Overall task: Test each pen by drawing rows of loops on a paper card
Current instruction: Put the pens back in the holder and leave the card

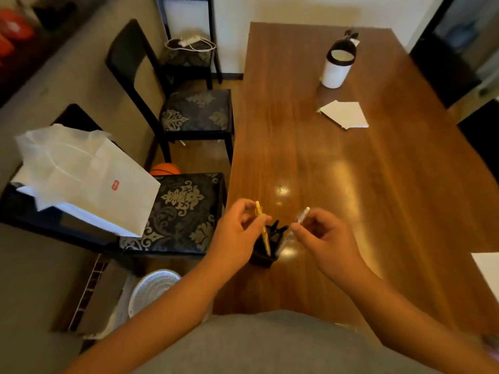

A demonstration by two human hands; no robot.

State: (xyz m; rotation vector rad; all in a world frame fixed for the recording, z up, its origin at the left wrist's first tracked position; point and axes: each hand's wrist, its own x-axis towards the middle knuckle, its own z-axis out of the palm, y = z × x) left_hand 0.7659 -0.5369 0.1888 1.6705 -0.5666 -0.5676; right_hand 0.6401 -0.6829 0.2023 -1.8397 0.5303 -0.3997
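Note:
A small black pen holder stands near the front left edge of the wooden table, with dark pens sticking out of it. My left hand pinches a yellow pen, its lower end down at the holder. My right hand grips a white pen just right of the holder, its tip pointing up and away. Far across the table lies a white paper card.
A white cup with a black lid stands at the table's far end. Dark patterned chairs line the left side, one bearing a white bag. A white sheet's corner shows at the right edge. A fan sits on the floor.

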